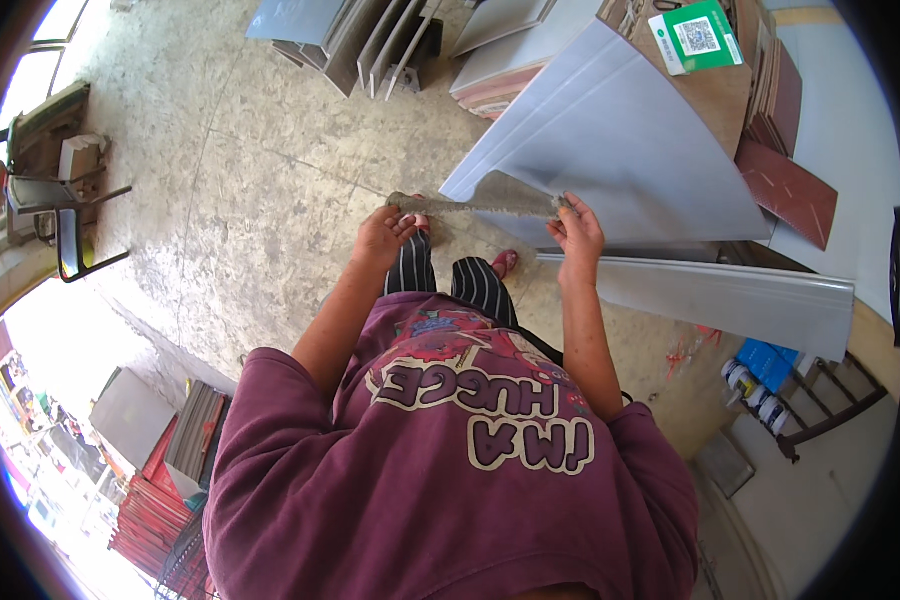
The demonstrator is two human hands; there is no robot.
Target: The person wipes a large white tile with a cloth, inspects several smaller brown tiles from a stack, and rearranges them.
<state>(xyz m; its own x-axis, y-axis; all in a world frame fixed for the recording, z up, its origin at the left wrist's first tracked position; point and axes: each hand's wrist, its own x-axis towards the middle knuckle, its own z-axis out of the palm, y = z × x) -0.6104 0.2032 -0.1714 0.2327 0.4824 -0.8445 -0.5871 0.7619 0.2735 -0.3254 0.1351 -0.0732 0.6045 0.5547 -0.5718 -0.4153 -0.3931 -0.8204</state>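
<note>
- Head view: I have the grey strip stretched nearly level between the two hands, above the feet; I cannot tell what it is made of.
- Left hand seems to pinch one end with its fingertips, and the right hand pinches the other, its spare fingers loosely curled.
- As I judge it, the grip is the weak point: with only small pinches at the ends, an uneven tug could free one end and drop it toward the red shoe.
- Pulling both hands apart too hard might tear or snap the strip, if its rough stuff is weak.
- Edges crowd the right hand: the large pale panel spreads just beyond it, and the low pale panel runs off to its right. Swinging outward could scrape knuckles or knock a panel askew.
- Whether the strip touches the large panel's edge, I cannot tell.
- Stacked boards stand beyond the hands, well apart from them.
- More room lies left of the left hand, where concrete floor stretches toward a chair; I would favour that side.
</note>
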